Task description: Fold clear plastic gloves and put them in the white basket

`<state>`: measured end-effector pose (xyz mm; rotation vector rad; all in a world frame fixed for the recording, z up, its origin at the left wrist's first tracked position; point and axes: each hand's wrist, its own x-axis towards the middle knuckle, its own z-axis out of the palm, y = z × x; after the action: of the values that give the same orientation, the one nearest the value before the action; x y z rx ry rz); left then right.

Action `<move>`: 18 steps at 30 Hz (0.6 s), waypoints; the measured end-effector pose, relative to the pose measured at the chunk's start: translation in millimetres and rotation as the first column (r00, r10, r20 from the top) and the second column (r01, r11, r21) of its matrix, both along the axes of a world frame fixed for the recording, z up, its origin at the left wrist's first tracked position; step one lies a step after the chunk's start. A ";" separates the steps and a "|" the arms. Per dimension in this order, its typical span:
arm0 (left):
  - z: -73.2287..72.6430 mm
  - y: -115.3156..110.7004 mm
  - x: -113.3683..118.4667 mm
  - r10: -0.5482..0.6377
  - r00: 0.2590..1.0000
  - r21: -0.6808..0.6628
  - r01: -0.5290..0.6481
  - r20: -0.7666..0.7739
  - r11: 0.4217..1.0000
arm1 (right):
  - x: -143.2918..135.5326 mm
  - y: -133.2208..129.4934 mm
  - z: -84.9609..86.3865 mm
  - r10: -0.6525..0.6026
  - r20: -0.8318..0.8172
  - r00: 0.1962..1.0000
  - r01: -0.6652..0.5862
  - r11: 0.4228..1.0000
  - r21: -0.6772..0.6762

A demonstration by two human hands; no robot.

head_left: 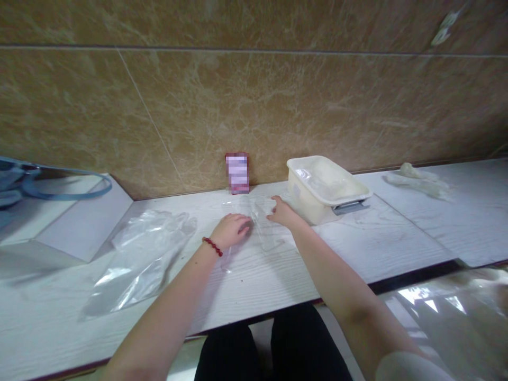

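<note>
My left hand point(231, 230), with a red bead bracelet point(212, 246) on its wrist, rests low over the table, fingers slightly bent and thumb apart. Beneath and beside it lies a thin clear plastic bag point(264, 227), hard to make out against the pale surface. My right hand point(283, 214) is at the right side of that bag, its index finger and thumb spread with a gap between them. Just right of this hand stands a cream plastic bin point(307, 203) with clear plastic inside and a grey latch on its near edge.
A larger clear plastic bag point(143, 254) lies left of my left arm. Farther left sits a white box point(85, 217) with a blue strap point(67, 196) over it. A small red-and-white card point(237, 173) leans on the marble wall. Crumpled plastic point(418, 182) lies far right.
</note>
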<state>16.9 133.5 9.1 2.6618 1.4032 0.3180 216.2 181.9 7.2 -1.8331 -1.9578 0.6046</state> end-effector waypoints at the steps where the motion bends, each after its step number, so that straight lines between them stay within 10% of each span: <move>1: 0.0 4.0 6.9 -0.011 1.000 0.007 0.012 -0.018 1.000 | 1.2 1.4 -1.4 -0.009 0.011 1.000 0.009 1.000 -0.013; 12: -10.4 37.4 46.0 -0.033 0.999 -0.053 0.034 0.017 0.998 | 1.7 5.3 -2.3 0.035 -0.107 0.994 -0.033 0.999 0.021; 18: 1.9 40.5 52.4 0.321 0.877 -0.174 -0.275 0.358 0.945 | -0.4 -3.4 1.8 0.178 -0.121 0.977 -0.173 0.984 0.052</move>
<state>69.3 174.0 11.0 2.1283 1.6316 0.7168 215.8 178.5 9.0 -1.5690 -2.0454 0.7091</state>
